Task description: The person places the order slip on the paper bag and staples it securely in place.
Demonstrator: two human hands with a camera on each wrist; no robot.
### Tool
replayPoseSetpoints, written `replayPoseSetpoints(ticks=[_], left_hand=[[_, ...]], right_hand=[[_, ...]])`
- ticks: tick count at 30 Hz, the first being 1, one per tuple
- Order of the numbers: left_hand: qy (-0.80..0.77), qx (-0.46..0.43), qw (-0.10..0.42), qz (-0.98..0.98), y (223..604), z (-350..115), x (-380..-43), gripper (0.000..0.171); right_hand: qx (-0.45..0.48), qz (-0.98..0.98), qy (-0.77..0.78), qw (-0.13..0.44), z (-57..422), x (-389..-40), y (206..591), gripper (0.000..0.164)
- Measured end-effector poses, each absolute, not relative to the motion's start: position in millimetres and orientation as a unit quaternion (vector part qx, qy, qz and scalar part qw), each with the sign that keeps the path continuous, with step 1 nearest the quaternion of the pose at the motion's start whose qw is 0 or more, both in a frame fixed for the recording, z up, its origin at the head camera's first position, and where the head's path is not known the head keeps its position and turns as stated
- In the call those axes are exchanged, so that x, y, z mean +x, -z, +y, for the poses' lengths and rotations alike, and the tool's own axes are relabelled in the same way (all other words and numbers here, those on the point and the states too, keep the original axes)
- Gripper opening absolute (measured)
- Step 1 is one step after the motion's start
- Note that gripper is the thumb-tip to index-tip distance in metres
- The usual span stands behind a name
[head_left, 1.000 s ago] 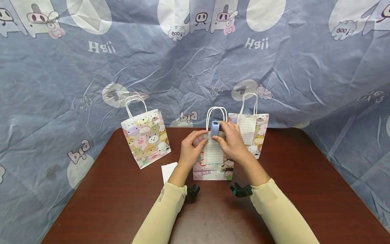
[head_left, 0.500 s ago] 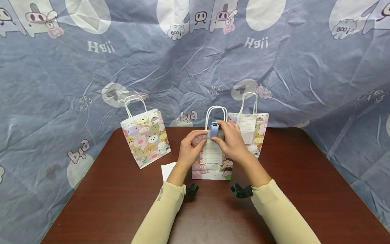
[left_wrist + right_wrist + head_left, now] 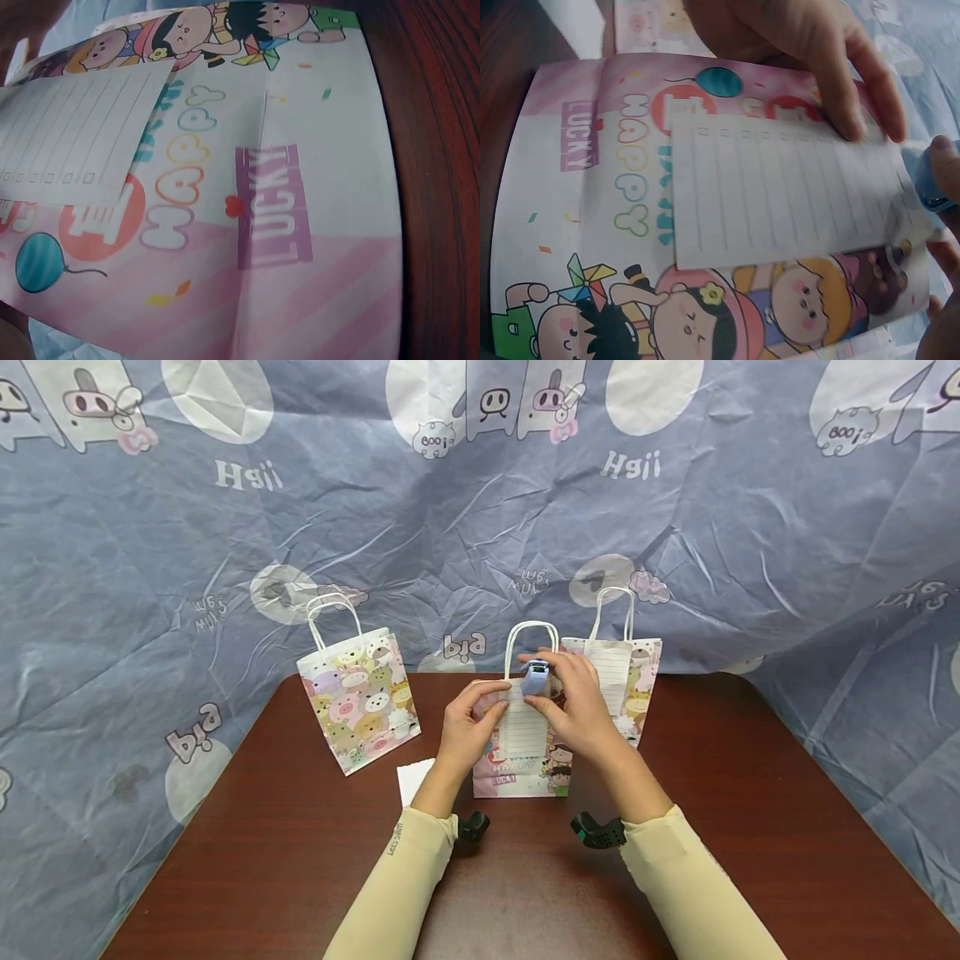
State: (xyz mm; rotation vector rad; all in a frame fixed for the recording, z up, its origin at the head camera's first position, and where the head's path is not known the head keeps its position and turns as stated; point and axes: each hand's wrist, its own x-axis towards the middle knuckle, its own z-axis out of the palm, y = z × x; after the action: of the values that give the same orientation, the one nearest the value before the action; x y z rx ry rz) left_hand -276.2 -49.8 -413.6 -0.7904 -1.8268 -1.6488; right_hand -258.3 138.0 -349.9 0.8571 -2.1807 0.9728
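Note:
A small blue stapler (image 3: 535, 678) is gripped in my right hand (image 3: 577, 702), close at the top edge of the middle paper bag (image 3: 517, 787). The bag is printed with cartoon children and has white cord handles. Over its upper front lies a lined note sheet (image 3: 523, 731). Thumb and forefinger of my left hand (image 3: 467, 727) pinch the sheet and bag at the top left corner. In the right wrist view, the stapler (image 3: 931, 180) is beside the sheet's top end (image 3: 795, 187), partly hidden by my fingers. The left wrist view shows the bag's "LUCKY" front (image 3: 330, 195).
An animal-print paper bag (image 3: 363, 702) stands at the left. Another animal-print bag (image 3: 643, 693) at the back right carries a lined sheet (image 3: 611, 664). White paper (image 3: 412, 777) lies by my left wrist on the brown table (image 3: 262, 860). A printed cloth (image 3: 480, 510) hangs behind.
My right hand has shifted slightly right with the stapler, which now tilts more, and its fingers reach farther over the bag's top. The middle bag's bottom edge has risen a little. My left hand keeps its pinch.

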Motion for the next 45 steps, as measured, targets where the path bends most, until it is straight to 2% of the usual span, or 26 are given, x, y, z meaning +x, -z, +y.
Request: replayPoseSetpoints(ticks=[5,12,16,24,28,33,39,45], left_hand=[[0.617,-0.287,0.276,-0.678,414,-51,-276,0.023],[0.624,-0.277,0.279,-0.675,412,-53,-277,0.025],[0.640,-0.254,0.281,-0.669,411,-58,-278,0.028],[0.662,-0.218,0.290,-0.656,406,-69,-280,0.032],[0.679,-0.215,0.283,-0.643,407,-71,-281,0.038],[0.712,-0.234,0.261,-0.609,407,-72,-281,0.048],[0.709,-0.226,0.275,-0.609,407,-73,-284,0.043],[0.701,-0.218,0.287,-0.615,409,-78,-286,0.038]], right_hand=[[0.332,-0.783,-0.421,0.317,146,-255,352,0.055],[0.318,-0.762,-0.468,0.315,142,-219,330,0.052],[0.292,-0.752,-0.494,0.325,149,-214,330,0.052],[0.243,-0.705,-0.560,0.362,181,-232,351,0.049],[0.229,-0.664,-0.615,0.358,194,-232,353,0.048],[0.188,-0.584,-0.708,0.350,210,-228,354,0.057],[0.138,-0.542,-0.743,0.368,230,-232,356,0.065],[0.093,-0.554,-0.742,0.367,249,-237,364,0.060]])
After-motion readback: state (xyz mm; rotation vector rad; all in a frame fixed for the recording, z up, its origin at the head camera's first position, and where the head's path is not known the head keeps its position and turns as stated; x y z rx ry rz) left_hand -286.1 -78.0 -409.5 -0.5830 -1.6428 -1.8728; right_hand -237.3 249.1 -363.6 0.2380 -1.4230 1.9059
